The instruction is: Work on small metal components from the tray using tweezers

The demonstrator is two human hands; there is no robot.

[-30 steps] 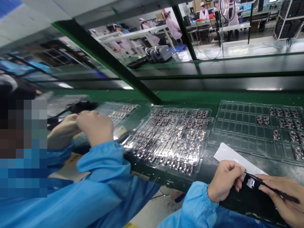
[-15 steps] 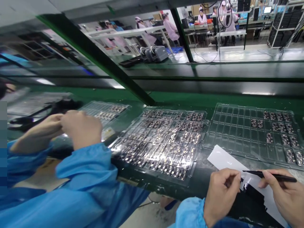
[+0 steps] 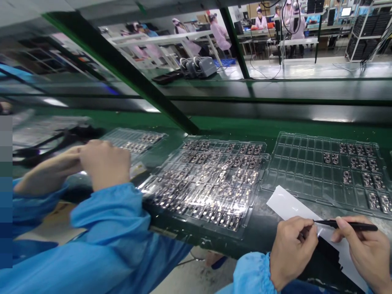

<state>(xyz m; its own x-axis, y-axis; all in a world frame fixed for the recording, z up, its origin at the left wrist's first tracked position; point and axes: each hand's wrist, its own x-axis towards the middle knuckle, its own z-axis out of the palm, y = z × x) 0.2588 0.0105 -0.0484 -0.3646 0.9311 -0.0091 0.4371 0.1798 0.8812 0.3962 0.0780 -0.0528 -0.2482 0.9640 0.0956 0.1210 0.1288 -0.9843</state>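
We pinch a small dark part in our left hand [image 3: 292,249], at 5 o'clock. Our right hand [image 3: 367,249] grips black tweezers [image 3: 346,224], tip touching it. Next we need a steady, fine placing over the white strip [image 3: 290,206].

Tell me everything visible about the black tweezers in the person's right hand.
The black tweezers are thin, dark and matte, with a fine pointed tip. They lie almost level, tip pointing left. The right hand pinches them near the middle; the tip reaches the fingertips of the left hand, above a white paper strip on the green bench.
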